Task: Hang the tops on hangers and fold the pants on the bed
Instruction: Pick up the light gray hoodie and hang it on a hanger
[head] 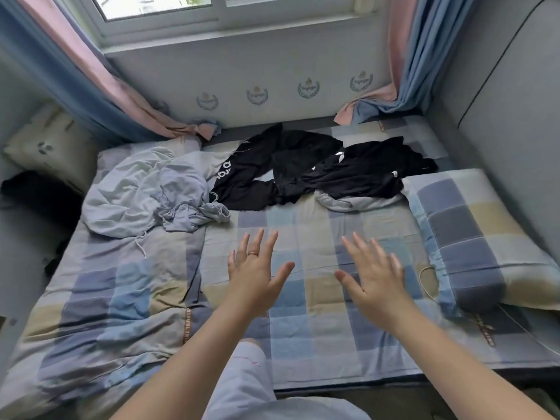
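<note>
Head view, looking down along a person's bare forearms. The fingers of both hands are spread and straight, gripping nothing. The left hand, with a ring on one finger, and the right hand are held palms down, side by side, over the checked sheet of the bed; whether they touch it cannot be told. Beyond the fingertips, towards the wall, lies a heap of black clothes with white logos, partly covering a pale grey garment. Just left of the heap sits a crumpled pile of pale blue-grey clothes with a drawstring trailing. A checked pillow lies at the right edge and a rumpled quilt at the left. Pink and blue curtains frame a window.
</note>
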Motion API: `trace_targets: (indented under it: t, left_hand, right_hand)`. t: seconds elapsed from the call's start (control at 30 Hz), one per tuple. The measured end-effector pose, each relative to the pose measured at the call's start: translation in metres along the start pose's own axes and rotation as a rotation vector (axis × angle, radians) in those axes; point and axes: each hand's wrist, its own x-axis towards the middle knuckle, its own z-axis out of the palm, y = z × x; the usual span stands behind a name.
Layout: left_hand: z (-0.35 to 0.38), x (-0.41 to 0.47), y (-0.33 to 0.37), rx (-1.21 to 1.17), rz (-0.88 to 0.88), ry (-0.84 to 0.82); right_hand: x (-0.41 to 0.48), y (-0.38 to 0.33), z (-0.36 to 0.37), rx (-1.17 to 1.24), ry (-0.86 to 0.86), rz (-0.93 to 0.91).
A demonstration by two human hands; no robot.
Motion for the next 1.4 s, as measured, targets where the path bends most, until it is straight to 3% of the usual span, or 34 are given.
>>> trace_targets:
  t: [0.23, 0.4, 0.57, 0.83, 1.03, 1.27, 1.4]
  left_hand:
    - [0.01, 0.052, -0.032, 0.051, 0.037, -0.026]
    - [0.021, 0.106, -0.091, 0.119, 0.078, -0.034]
    - [0.033, 0.186, -0.196, 0.124, 0.051, -0.017]
    - [0.048, 0.306, -0.385, 0.006, -0.128, -0.039]
    - [0.072, 0.345, -0.548, -0.022, -0.379, -0.094]
    - [0.108, 0.359, -0.724, 0.277, -0.545, -0.148]
    - [0.119, 0.378, -0.788, 0.315, -0.654, -0.106]
  right_hand:
    - [0.037, -0.004, 0.023, 0.092, 0.041, 0.035]
    - [0.097, -0.033, 0.073, 0.156, 0.062, 0.042]
    - [0.204, -0.081, 0.146, 0.107, 0.014, 0.019]
    - [0.36, -0.172, 0.253, 0.124, -0.172, 0.129]
    - [0.466, -0.247, 0.345, -0.038, -0.287, -0.021]
    - [0.556, -0.343, 0.486, -0.18, -0.448, -0.359]
    - [0.603, -0.379, 0.548, -0.227, -0.499, -0.492]
